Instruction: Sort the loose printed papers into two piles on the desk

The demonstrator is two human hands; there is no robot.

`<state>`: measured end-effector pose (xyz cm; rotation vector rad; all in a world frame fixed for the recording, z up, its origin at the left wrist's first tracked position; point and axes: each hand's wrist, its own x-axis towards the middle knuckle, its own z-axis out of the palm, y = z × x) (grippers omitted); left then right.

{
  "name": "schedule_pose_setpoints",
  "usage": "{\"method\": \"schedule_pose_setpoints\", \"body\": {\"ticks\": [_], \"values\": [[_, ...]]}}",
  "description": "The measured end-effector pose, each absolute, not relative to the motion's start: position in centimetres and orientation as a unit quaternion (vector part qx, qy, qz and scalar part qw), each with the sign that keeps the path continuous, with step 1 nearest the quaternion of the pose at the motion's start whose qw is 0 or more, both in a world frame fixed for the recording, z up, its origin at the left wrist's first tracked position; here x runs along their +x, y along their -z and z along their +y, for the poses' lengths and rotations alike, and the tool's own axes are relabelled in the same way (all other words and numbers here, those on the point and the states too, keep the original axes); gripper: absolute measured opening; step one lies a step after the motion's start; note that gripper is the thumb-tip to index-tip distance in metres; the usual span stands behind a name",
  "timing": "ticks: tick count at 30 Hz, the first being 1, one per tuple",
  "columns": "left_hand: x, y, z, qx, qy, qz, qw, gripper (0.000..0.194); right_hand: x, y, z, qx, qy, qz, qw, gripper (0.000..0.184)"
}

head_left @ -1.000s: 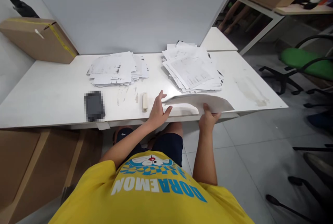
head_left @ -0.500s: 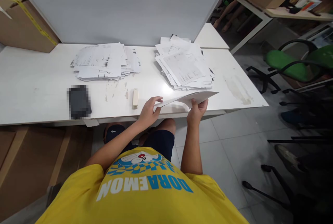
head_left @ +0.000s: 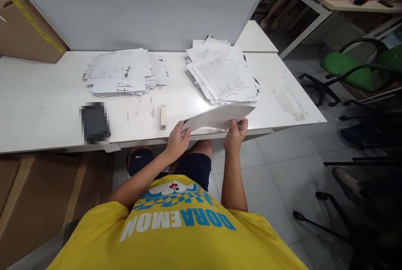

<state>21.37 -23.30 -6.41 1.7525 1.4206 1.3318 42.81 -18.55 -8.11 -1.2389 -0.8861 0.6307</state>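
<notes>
Between my two hands, a paper sheet (head_left: pixel 216 120) is held up tilted at the front edge of the white table (head_left: pixel 135 125); whether it is one sheet or several I cannot tell. My left hand (head_left: pixel 178 141) pinches its left end, thumb in front. At the other end my right hand (head_left: pixel 235 136) grips it with the thumb on the near side. Just behind the sheet lies a messy stack of printed papers (head_left: pixel 220 75). A second paper stack (head_left: pixel 121 71) is farther left. A small cream stapler (head_left: pixel 163 117) rests left of my left hand.
A dark, pixelated object (head_left: pixel 94 122) lies on the table's left part. A grey partition (head_left: pixel 150 6) rises behind the stacks, and a cardboard box (head_left: pixel 28 31) stands at the back left. Green chairs (head_left: pixel 348 71) and another desk (head_left: pixel 361 5) are to the right.
The sheet has been tilted up, so more of its face shows. My left fingers have closed on its left end, and my left hand has come slightly nearer to me.
</notes>
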Motion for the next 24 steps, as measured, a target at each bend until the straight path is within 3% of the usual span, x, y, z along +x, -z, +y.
{"method": "schedule_pose_setpoints", "body": {"ticks": [4, 10, 14, 24], "values": [[19.6, 7.1, -27.1, 0.609, -0.496, 0.548, 0.288, 0.033, 43.5, 7.8, -21.8, -0.558, -0.361, -0.426, 0.613, 0.038], [16.6, 10.2, -32.1, 0.442, -0.568, 0.568, 0.399, 0.063, 42.0, 8.5, -26.2, -0.561, -0.547, -0.397, 0.478, 0.041], [15.0, 11.2, -32.1, 0.405, -0.571, 0.597, 0.392, 0.059, 40.1, 9.2, -26.4, -0.565, -0.580, -0.344, 0.475, 0.045], [14.1, 9.9, -30.4, 0.515, -0.472, 0.634, 0.332, 0.058, 40.8, 9.0, -25.2, -0.599, -0.578, -0.294, 0.470, 0.060]]}}
